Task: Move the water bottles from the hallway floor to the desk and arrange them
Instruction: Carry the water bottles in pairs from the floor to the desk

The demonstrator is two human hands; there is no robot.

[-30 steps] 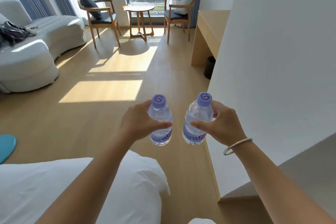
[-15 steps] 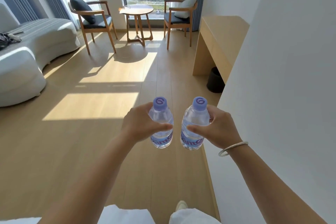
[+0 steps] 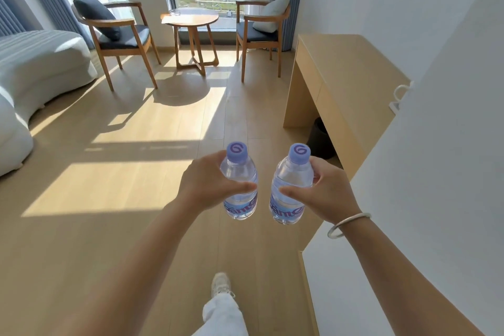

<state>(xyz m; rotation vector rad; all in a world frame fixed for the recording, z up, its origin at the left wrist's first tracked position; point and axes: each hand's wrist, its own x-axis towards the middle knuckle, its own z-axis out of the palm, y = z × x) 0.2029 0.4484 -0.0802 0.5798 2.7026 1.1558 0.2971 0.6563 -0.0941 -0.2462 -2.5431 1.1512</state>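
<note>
Left hand (image 3: 207,185) gripped the left water bottle (image 3: 240,185) around its middle, fingers and thumb curled round it; right hand (image 3: 327,194) gripped the right water bottle (image 3: 290,188) the same way, a bracelet (image 3: 347,225) on that wrist. Both bottles were held upright, side by side but apart, above the wooden floor (image 3: 109,185). The desk (image 3: 349,73) stood ahead to the right against the white wall (image 3: 436,172), a dark bin (image 3: 320,142) beneath it

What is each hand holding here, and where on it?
The left hand grips one water bottle around its mid-body; the right hand grips the other bottle likewise.
</note>
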